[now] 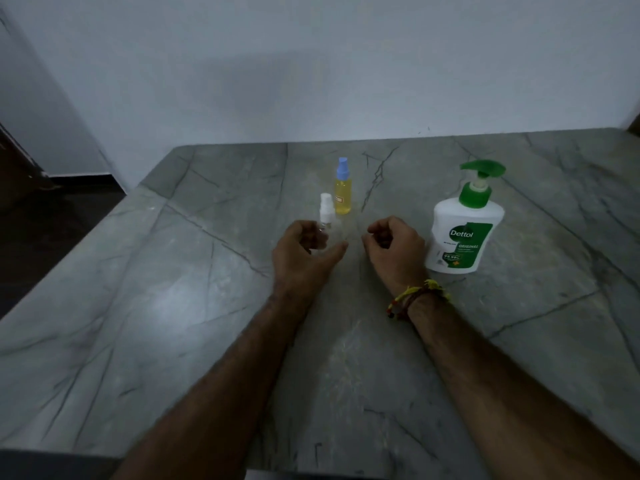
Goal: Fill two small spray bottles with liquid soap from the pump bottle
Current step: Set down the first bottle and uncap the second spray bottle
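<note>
"Dettol", "ORIGINAL", "99.99%" on white pump bottle [462, 233]

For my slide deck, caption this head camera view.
Left hand grips clear spray bottle; yellow spray bottle and pump bottle stand on table.

The tabletop [214, 306] looks like polished grey stone, veined and faintly glossy. The pump bottle [462, 233] is smooth white plastic with a glossy green pump head. The yellow spray bottle [343, 197] and the clear spray bottle [327, 220] are see-through plastic.
</note>
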